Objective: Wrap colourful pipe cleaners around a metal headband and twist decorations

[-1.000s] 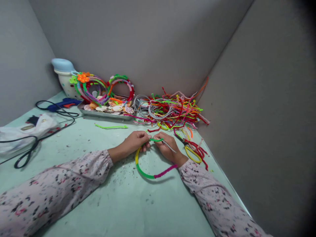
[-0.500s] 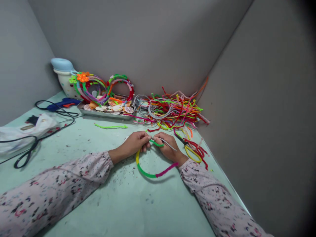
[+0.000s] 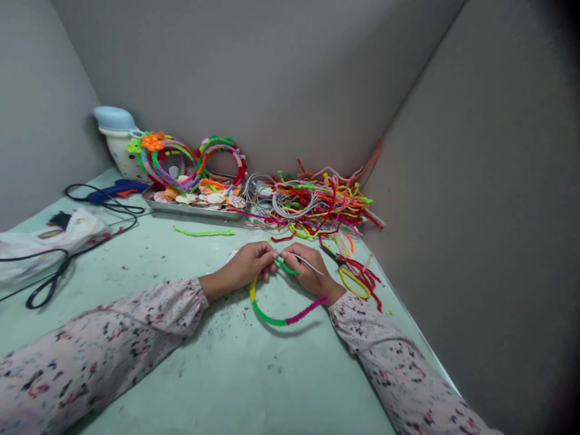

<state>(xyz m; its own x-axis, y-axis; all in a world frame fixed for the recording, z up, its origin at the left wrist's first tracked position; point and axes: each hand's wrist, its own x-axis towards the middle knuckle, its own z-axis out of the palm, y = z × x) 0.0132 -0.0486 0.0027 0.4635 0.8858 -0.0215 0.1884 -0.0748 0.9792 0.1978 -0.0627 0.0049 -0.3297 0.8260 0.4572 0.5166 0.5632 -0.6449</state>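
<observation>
Near the middle of the table my left hand (image 3: 254, 263) pinches a curved band (image 3: 269, 318) wrapped in yellow, green and magenta fuzzy stem. The band hangs in an arc below my fingers, its magenta end pointing toward my right wrist. My right hand (image 3: 308, 266) is closed at the same spot, fingertips almost touching the left ones. A bare grey wire end (image 3: 309, 264) crosses in front of the right hand, and a loose green stem end (image 3: 287, 267) sticks out beneath it. What exactly the right fingertips grip is too small to tell.
Behind stand finished headbands (image 3: 222, 145) on a metal tray (image 3: 194, 209) of fabric pieces. A heap of coloured stems (image 3: 317, 202) lies right of it, with scissors (image 3: 353, 283) nearer. At left are a glue gun (image 3: 113, 191), black cable (image 3: 67, 257), plastic bag (image 3: 86, 232) and lidded container (image 3: 120, 145).
The loose green stem end has shifted slightly left and down. Both hands stay nearly in place around the same spot.
</observation>
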